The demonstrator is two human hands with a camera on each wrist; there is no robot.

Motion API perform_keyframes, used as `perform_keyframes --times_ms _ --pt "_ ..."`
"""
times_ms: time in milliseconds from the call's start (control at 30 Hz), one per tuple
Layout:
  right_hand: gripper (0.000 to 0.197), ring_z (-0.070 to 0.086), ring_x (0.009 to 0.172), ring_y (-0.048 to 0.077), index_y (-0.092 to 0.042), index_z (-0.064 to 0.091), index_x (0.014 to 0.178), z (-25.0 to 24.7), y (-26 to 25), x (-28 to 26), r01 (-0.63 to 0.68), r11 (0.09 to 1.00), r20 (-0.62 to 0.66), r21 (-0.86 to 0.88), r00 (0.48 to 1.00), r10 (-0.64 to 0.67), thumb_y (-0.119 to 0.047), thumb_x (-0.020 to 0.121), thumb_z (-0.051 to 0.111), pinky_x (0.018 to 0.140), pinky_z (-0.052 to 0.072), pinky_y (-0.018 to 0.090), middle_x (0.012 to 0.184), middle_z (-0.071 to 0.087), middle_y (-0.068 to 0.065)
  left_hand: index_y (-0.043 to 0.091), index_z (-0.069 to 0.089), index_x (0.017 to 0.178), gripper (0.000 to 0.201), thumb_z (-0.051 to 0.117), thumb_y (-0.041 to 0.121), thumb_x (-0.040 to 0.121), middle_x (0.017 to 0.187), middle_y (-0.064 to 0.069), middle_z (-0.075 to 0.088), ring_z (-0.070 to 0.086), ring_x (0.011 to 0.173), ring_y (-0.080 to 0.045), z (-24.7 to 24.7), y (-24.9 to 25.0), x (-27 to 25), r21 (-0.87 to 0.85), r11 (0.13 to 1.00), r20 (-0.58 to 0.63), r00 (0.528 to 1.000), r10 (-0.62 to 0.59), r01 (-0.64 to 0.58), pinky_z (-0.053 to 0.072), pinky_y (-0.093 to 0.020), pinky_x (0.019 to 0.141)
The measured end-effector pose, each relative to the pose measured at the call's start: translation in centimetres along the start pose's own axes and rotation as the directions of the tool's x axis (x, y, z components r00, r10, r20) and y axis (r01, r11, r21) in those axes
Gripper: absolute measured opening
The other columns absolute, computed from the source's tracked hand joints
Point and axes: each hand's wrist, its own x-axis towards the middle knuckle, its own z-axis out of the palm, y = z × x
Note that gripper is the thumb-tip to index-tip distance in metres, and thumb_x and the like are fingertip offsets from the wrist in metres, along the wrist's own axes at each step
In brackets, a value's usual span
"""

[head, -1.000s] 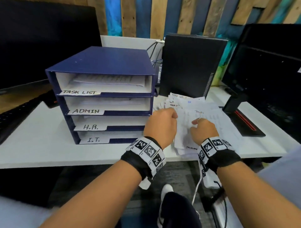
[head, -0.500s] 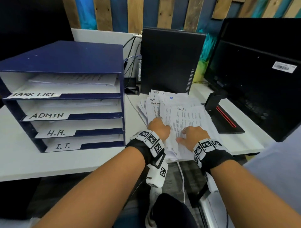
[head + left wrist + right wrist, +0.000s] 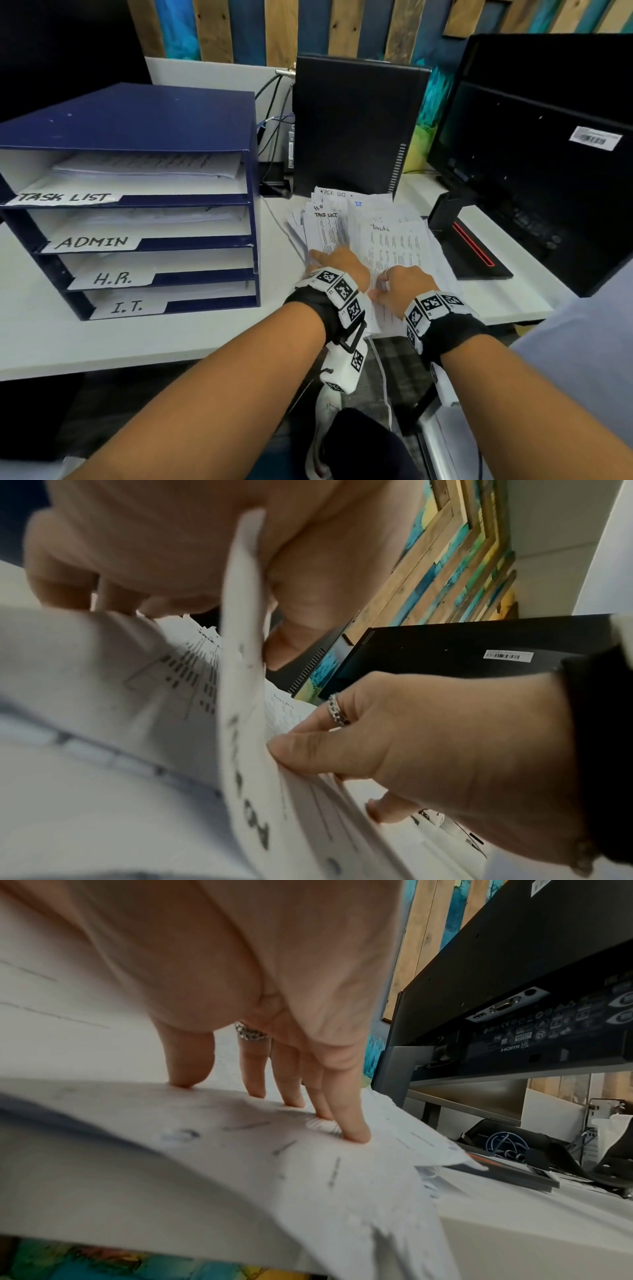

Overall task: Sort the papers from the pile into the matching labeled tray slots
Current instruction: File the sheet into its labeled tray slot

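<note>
**Both hands at the paper pile, near desk edge**

On the white desk [image 3: 164, 339], right of the blue tray stack [image 3: 144, 137], lies the loose pile of papers [image 3: 394, 236], fanned and uneven, in front of a black computer case [image 3: 356, 123] and beside a monitor stand [image 3: 469, 246]. Sheets in the pile carry handwritten headings; "TASK LIST" and "Tasks" can be read, others are too small to tell.

The tray stack has four slots labeled, top to bottom, TASK LIST, ADMIN, H.R. and I.T. The upper two slots hold papers; what the lower two hold cannot be made out.

The left hand [image 3: 337, 263] rests on the left part of the pile at its near edge. In the left wrist view a lifted sheet [image 3: 246, 642] stands on edge between its thumb and fingers [image 3: 65, 588], which grip it.

The right hand [image 3: 406, 284], wearing a ring, is on the near right part of the pile. Its fingers [image 3: 349, 1123] are spread and fairly straight, tips pressing down on the top sheet, while the thumb [image 3: 308, 748] meets the paper's near edge.
</note>
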Motion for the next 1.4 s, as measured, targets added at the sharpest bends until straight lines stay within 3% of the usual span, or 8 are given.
perform_keyframes --times_ms 133,333,467,800,933,1067,1200,1400 --pt "0.037 0.066 0.099 0.023 -0.014 0.067 0.119 -0.2 -0.1 0.0 0.010 1.000 0.002 -0.002 1.000 -0.010 -0.042 0.096 0.060 0.077 0.047 0.026 0.112 0.070 0.006 0.019 0.038 0.144 0.053 0.053 0.018 0.093 0.159 -0.022 0.009 0.028 0.140 -0.038 -0.2 -0.7 -0.5 -0.143 0.990 -0.083 0.997 -0.006 -0.006 0.029 -0.054 0.113" --pt "0.037 0.066 0.102 0.023 -0.014 0.067 0.121 -0.1 -0.2 -0.1 0.005 1.000 0.002 0.003 1.000 -0.005 -0.041 0.096 0.060 0.079 0.048 0.027 0.115 0.069 0.006 0.015 0.043 0.139 0.048 0.055 0.021 0.094 0.157 -0.019 0.018 0.026 0.140 -0.041 -0.6 -0.4 -0.1 -0.221 0.970 -0.040 0.993 -0.109 0.098 0.030 -0.052 0.112" --pt "0.037 0.067 0.098 0.023 -0.012 0.068 0.119 0.1 -0.2 0.3 0.015 1.000 -0.008 -0.001 1.000 -0.015 -0.039 0.095 0.061 0.080 0.051 0.028 0.111 0.071 0.006 0.019 0.052 0.131 0.040 0.052 0.021 0.091 0.144 -0.013 0.039 0.037 0.129 -0.035 0.2 -1.1 0.6 -0.217 0.976 -0.116 0.992 -0.044 0.018 0.033 -0.050 0.108" --pt "0.030 0.060 0.081 0.019 -0.011 0.066 0.105 0.5 -0.1 0.8 0.029 1.000 -0.001 -0.012 1.000 -0.029 -0.039 0.097 0.059 0.072 0.047 0.027 0.101 0.070 0.005 0.009 0.037 0.142 0.055 0.056 0.004 0.090 0.139 -0.015 0.040 0.048 0.123 -0.034 -2.0 -1.3 0.5 -0.402 0.907 -0.346 0.938 -0.024 -0.125 0.042 -0.042 0.098" --pt "0.033 0.060 0.088 0.020 -0.012 0.063 0.115 1.4 0.0 0.7 0.016 0.998 0.024 0.067 1.000 -0.018 -0.040 0.099 0.052 0.083 0.051 0.031 0.110 0.066 0.004 0.005 0.057 0.090 0.010 0.057 0.015 0.093 0.097 -0.011 0.062 0.062 0.097 -0.028 -3.6 -2.0 2.2 -0.371 0.924 -0.235 0.972 -0.001 -0.089 0.046 -0.032 0.075" --pt "0.041 0.039 0.139 0.028 -0.025 0.053 0.138 1.2 -0.1 0.8 0.023 0.987 -0.078 0.158 0.997 -0.011 -0.041 0.100 0.048 0.116 0.030 0.052 0.149 0.048 0.000 0.009 0.052 0.068 0.027 0.059 0.018 0.092 0.063 0.000 0.049 0.056 0.073 -0.022 -3.2 -4.0 2.9 -0.432 0.895 -0.250 0.968 -0.002 -0.110 0.038 -0.022 0.052" --pt "0.053 0.036 0.139 0.032 -0.028 0.045 0.142 -0.3 1.3 0.9 -0.096 0.983 -0.032 0.156 0.994 0.103 -0.044 0.093 0.057 0.115 0.028 0.056 0.153 0.040 0.000 0.002 0.067 0.102 0.031 0.070 0.030 0.088 0.095 -0.009 0.070 0.067 0.090 -0.028 -2.3 -6.5 2.2 -0.549 0.835 -0.153 0.987 -0.058 -0.036 0.055 -0.032 0.076" --pt "0.051 0.044 0.132 0.028 -0.030 0.052 0.134 0.3 2.0 0.6 -0.104 0.993 0.040 0.049 0.994 0.103 -0.054 0.090 0.059 0.113 0.032 0.052 0.142 0.051 -0.002 0.010 0.034 0.138 0.071 0.075 0.025 0.082 0.131 -0.013 0.047 0.055 0.115 -0.035 -1.1 -8.3 1.7 -0.415 0.907 -0.208 0.964 -0.168 0.068 0.050 -0.039 0.093"
